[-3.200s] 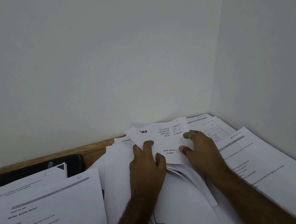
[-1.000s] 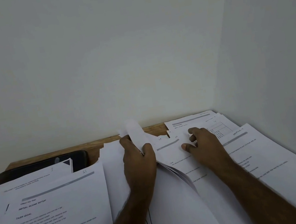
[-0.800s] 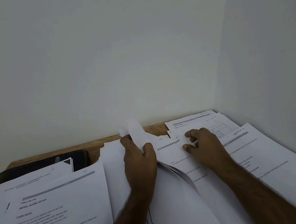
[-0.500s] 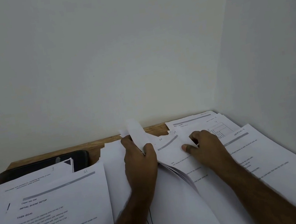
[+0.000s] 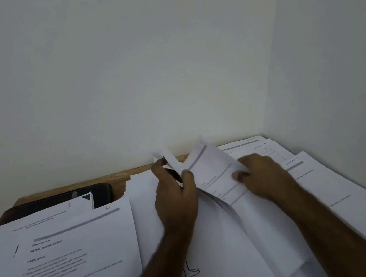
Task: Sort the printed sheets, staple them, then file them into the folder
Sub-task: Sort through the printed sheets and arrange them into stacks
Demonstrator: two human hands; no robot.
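Observation:
White printed sheets cover the wooden table. In the middle lies a loose stack with its far ends turned up. My left hand grips the turned-back ends of several sheets between thumb and fingers. My right hand pinches the right edge of one printed sheet with a grey header bar and holds it raised off the stack. A page with a line drawing of a foot shows under my left forearm. No stapler is in view.
A pile of text pages lies at the left, partly over a black folder at the back left. More printed sheets lie along the right wall. White walls close the table at the back and right.
My right hand has closed on the top sheet's edge and lifted it up and toward the left. My left hand still holds the folded-back sheets in place.

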